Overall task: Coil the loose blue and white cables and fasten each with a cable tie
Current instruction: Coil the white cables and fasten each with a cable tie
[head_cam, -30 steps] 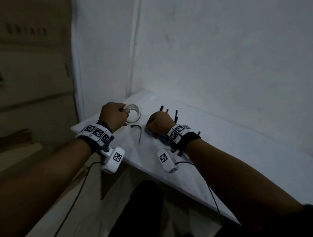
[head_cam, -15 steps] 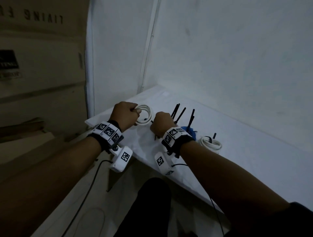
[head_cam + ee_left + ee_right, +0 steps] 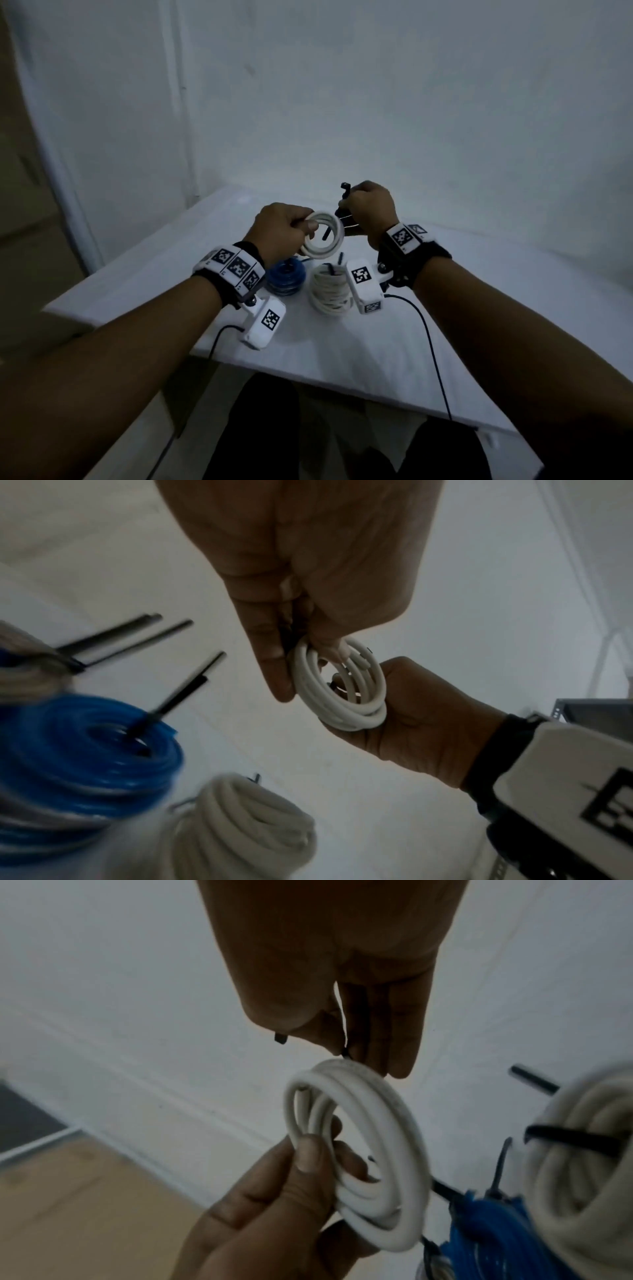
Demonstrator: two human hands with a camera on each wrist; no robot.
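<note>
- The left hand (image 3: 281,230) holds a small coil of smooth white round cable (image 3: 322,238) in the air, above the middle of the white counter (image 3: 513,308). The thumb and the curled fingers pinch the coil's left side, and the ring stands nearly upright.
- The right hand (image 3: 371,212) is closed around a thin black plastic cable tie (image 3: 344,196). The head of the tie sticks up above the knuckles. A short black end (image 3: 327,233) shows inside the opening of the coil, so the tie seems to pass already through the ring; the hand hides the part between.
- The relation that decides the coming move: the coil's right side lies directly beside the right hand's fingertips (image 3: 399,1066), touching or almost touching. The tie's long axis runs across the cable strands, not along them.
- In judgement, the tail must now bend around the bundle of strands and meet the head. The right hand is the nearer one for this, while the left only keeps the coil steady.
- Below the hands, nearer to the front edge of the counter, lie a blue coiled cable (image 3: 286,275) and a bigger white coiled cable (image 3: 330,289), each with a black tie on it. They lie just beside each other, the blue one more to the left.
- At least one more coil with black ties (image 3: 113,639) lies beside the blue one in the left wrist view; it is blurred.
</note>
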